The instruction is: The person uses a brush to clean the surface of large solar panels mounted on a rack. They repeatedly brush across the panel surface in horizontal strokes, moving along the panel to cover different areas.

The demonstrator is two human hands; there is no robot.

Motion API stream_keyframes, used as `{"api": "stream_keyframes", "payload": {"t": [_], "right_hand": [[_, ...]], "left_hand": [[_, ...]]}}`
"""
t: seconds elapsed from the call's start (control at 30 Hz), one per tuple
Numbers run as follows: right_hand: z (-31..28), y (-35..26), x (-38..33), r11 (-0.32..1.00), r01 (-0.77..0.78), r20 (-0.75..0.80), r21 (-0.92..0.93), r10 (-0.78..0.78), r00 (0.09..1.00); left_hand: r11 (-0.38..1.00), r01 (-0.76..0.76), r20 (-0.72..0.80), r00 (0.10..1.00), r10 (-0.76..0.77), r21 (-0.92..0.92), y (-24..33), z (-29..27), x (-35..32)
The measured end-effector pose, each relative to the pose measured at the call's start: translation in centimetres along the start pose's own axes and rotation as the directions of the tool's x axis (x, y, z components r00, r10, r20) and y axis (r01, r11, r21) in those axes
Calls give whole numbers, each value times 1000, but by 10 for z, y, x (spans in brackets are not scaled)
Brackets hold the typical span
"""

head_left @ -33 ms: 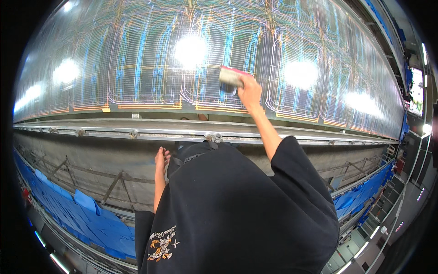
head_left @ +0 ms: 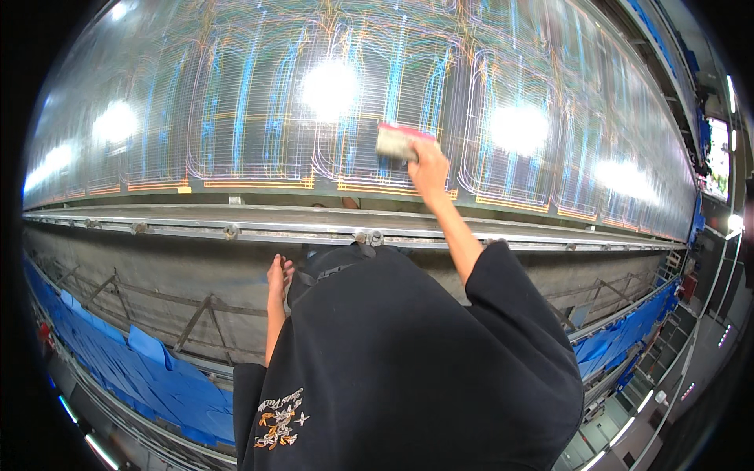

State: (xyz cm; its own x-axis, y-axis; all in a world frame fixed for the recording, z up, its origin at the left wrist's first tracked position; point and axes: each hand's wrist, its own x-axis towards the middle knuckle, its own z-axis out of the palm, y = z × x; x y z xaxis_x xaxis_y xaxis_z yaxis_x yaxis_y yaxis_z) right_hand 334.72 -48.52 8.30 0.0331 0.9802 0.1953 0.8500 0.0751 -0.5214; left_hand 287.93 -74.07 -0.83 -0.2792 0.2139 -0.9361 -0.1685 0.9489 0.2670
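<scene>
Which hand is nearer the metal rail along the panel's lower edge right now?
Left. The left hand hangs just below the metal rail; the right hand is raised above it, holding a brush against the panel.

Right hand raised, fingers closed; left hand low, fingers loosely extended

a metal rail with bolts runs left to right below the glossy wired surface. blue padding lines the near left and continues at the right. a lit screen hangs far right.
</scene>
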Motion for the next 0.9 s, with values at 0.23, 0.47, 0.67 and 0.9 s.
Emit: {"api": "stream_keyframes", "payload": {"t": [0.23, 0.47, 0.67, 0.9], "right_hand": [[-19, -49, -90, 998, 19, 155, 61, -28, 988], [56, -152, -8, 979, 61, 321, 197, -123, 939], [157, -281, 89, 972, 172, 289, 163, -214, 933], [240, -305, 51, 973, 195, 73, -120, -188, 980]], "left_hand": [[985, -45, -58, 997, 55, 166, -57, -43, 47], [995, -18, -132, 991, 31, 98, -26, -75, 36], [974, -193, -178, 969, 170, -118, -63, -153, 94], [941, 97, 23, 995, -95, -323, -65, -290, 140]]}}
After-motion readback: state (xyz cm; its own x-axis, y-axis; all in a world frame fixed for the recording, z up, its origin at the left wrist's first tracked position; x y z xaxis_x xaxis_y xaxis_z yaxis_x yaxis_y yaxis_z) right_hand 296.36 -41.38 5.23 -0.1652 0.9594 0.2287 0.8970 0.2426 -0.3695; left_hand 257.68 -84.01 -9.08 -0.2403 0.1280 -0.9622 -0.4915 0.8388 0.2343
